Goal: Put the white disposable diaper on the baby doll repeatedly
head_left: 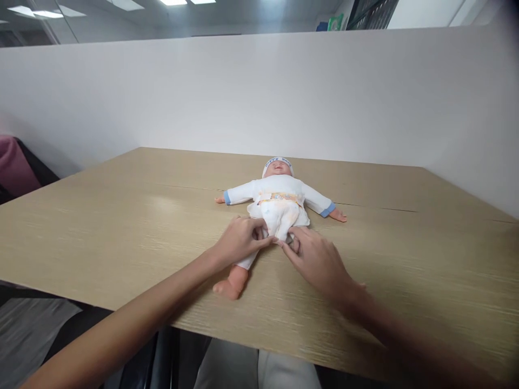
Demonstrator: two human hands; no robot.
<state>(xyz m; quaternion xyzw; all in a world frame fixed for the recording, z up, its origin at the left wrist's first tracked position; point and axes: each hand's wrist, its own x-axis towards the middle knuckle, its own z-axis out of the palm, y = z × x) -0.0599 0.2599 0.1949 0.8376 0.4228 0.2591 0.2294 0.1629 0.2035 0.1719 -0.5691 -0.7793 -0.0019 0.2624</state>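
Observation:
A baby doll [279, 190] lies on its back on the wooden table [121, 216], head away from me, arms spread. It wears a white top, a white cap and a diaper [280, 213]. My left hand [239, 240] pinches the white cloth at the doll's crotch, over its left-side leg, whose bare foot [229, 286] points toward me. My right hand [314, 259] presses its fingers on the cloth at the same spot from the right and hides the other leg.
A white partition wall [259, 92] stands behind and to the right of the table. The table's near edge [284, 340] runs just in front of me, with my lap below. A dark chair with pink cloth [14, 165] is at the far left.

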